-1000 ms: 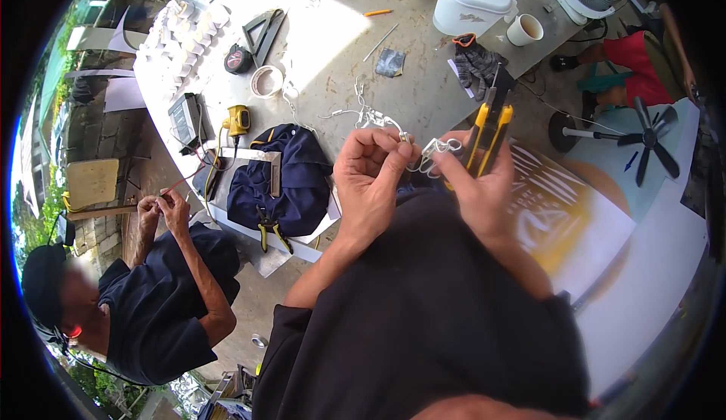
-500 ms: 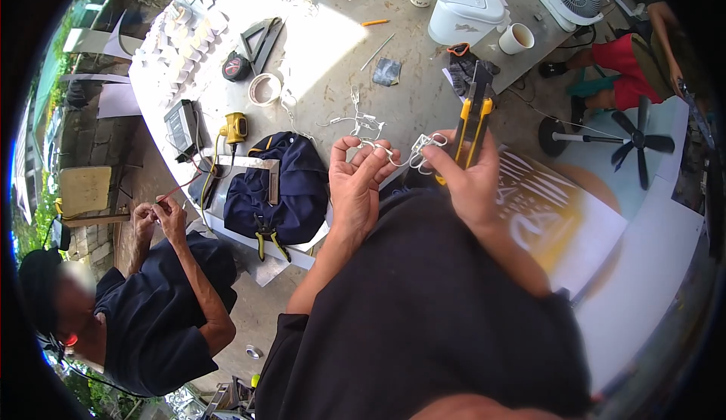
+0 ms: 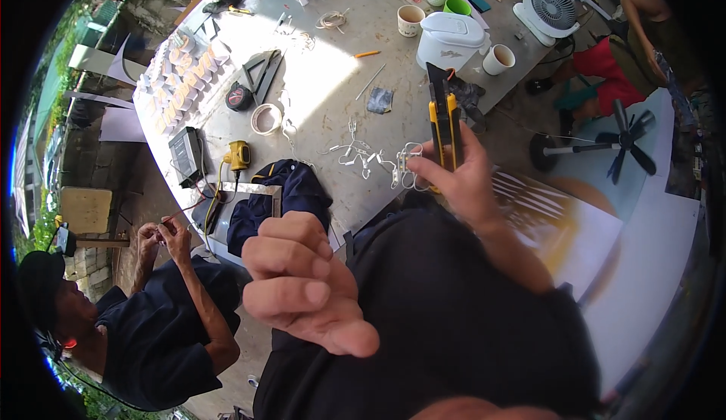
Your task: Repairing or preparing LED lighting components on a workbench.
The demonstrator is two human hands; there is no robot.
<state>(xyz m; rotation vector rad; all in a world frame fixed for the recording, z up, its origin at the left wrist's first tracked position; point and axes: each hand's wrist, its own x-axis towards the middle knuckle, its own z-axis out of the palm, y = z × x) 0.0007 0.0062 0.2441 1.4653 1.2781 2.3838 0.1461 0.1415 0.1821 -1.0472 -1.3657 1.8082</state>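
Observation:
My right hand (image 3: 467, 185) is closed around a black and yellow utility knife (image 3: 445, 129) that points away from me. Between its thumb and fingers it also pinches a bunched strand of small white LED modules on thin wire (image 3: 401, 164). More of that strand trails onto the grey table (image 3: 333, 102). My left hand (image 3: 302, 284) is raised close in front of my body, palm up. Its fingers curl loosely with the thumb apart, and it holds nothing. Behind it lies a dark blue cloth bundle (image 3: 299, 185), partly hidden by the hand.
At left, a person (image 3: 159, 306) works on a thin red wire. On the table are a tape roll (image 3: 266, 119), a tape measure (image 3: 239, 97), a yellow tool (image 3: 237, 155), cups and a white container (image 3: 451, 40). A black-bladed fan (image 3: 626, 138) stands right, near another person.
My left hand has let go of the white strand and come up toward me. My right hand, with knife and strand, has shifted slightly left and the knife is more upright.

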